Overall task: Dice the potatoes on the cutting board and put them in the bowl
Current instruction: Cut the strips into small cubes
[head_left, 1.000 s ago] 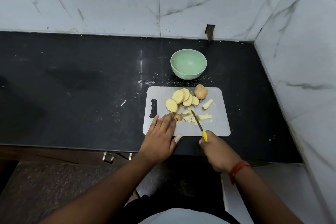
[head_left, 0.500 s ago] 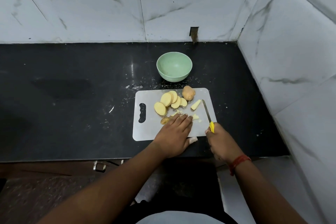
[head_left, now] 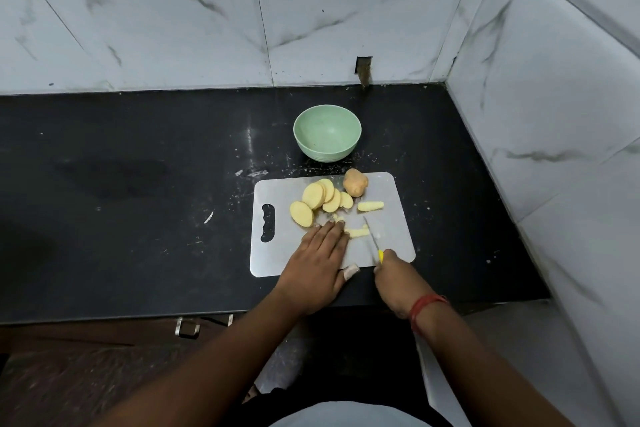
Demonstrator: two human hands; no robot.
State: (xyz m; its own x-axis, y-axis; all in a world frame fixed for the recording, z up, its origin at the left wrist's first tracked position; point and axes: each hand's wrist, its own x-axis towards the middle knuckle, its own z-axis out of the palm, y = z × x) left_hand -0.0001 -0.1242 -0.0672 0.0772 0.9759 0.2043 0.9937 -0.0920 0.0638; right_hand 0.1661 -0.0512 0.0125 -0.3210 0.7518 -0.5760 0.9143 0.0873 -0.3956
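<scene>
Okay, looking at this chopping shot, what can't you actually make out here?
- Head view: the potato strips being cut are partly hidden under the left hand's fingers, so their count is unclear.
- The knife blade is thin and blurred; whether it touches the strips cannot be told, and the right hand covers most of its yellow handle.
- The cutting board's near edge is covered by both hands.
- The bowl's inside shows no pieces.

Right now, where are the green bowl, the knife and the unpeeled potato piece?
green bowl [head_left: 349, 121]: head view, on its far right rim.
knife [head_left: 371, 236]: head view, middle of the blade.
unpeeled potato piece [head_left: 354, 182]: head view, centre of its brown skin.
</scene>
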